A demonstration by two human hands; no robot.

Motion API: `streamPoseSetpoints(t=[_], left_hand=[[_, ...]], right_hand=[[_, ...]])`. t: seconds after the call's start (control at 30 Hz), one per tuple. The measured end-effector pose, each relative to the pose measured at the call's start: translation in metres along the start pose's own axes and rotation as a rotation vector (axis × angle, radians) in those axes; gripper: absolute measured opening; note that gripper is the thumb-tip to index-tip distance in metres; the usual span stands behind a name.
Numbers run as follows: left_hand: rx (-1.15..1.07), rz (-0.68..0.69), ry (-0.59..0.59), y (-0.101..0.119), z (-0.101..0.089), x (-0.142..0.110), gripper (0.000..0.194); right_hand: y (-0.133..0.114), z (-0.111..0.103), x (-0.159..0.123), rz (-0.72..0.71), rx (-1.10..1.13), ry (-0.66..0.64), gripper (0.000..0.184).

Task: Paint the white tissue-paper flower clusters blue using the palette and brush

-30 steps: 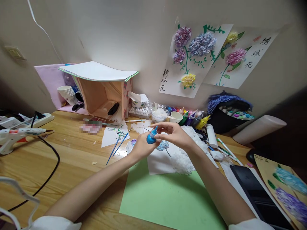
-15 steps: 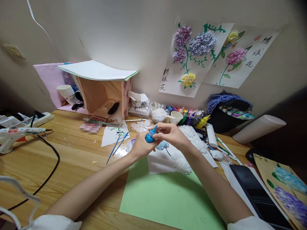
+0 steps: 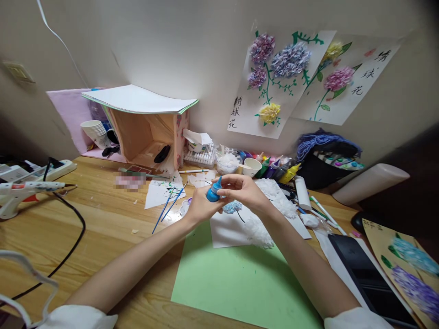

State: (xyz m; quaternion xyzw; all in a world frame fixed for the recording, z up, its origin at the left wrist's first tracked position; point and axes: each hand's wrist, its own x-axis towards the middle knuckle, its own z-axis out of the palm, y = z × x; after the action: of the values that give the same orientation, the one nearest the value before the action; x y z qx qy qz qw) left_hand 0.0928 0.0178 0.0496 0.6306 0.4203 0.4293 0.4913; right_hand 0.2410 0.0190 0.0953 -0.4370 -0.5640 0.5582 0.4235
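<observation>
A small blue paint bottle [image 3: 212, 195] with a pointed nozzle stands nearly upright in my left hand [image 3: 200, 206], whose fingers are wrapped round it. The fingers of my right hand [image 3: 247, 194] curl in from the other side and close against the bottle near its neck and nozzle. Under both hands lies a white sheet [image 3: 224, 233] bearing a light blue flower [image 3: 232, 207] with a dark stem. Fluffy white paper flowers [image 3: 259, 232] rest on this sheet, one by its front edge. My hands partly cover the sheet and a palette [image 3: 184, 209].
A large green sheet [image 3: 236, 283] lies in front. To the left are blue paintbrushes [image 3: 171, 205], a stained tissue [image 3: 156, 194] and a glue gun [image 3: 30, 189]. Behind stand a paper cup [image 3: 251, 167] and several paint bottles [image 3: 272, 169]. At right lies a black phone [image 3: 363, 265].
The blue bottle and both hands have shifted very slightly left. The grip on the bottle looks the same, and the things on the table have not moved.
</observation>
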Motion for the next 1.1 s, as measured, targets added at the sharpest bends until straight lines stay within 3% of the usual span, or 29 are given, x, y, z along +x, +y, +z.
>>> streamPoseSetpoints(t=[0.33,0.5,0.67,0.83,1.0,1.1], left_hand=[[0.036,0.056,0.03,-0.0012,0.0036,0.0003,0.017],[0.053,0.051,0.001,-0.0001,0.0045,-0.0013,0.019],[0.117,0.106,0.0,-0.0008,0.0033,-0.0027,0.024],[0.131,0.076,0.012,0.0033,0.0037,-0.0046,0.03],[0.103,0.088,-0.007,0.0065,0.0042,-0.0057,0.019],[0.104,0.087,0.001,0.0066,0.0039,-0.0054,0.021]], right_hand=[[-0.0026,-0.002,-0.0005,-0.117,-0.201,0.046,0.041],[-0.0026,-0.0039,-0.0006,-0.129,-0.203,-0.023,0.037],[-0.0018,-0.0016,-0.0004,-0.15,-0.276,0.099,0.038],[-0.0074,-0.0083,-0.0018,-0.184,-0.249,-0.112,0.038],[-0.0044,-0.007,-0.0003,-0.161,-0.274,0.03,0.034],[-0.0038,-0.0062,0.0012,-0.151,-0.243,-0.062,0.038]])
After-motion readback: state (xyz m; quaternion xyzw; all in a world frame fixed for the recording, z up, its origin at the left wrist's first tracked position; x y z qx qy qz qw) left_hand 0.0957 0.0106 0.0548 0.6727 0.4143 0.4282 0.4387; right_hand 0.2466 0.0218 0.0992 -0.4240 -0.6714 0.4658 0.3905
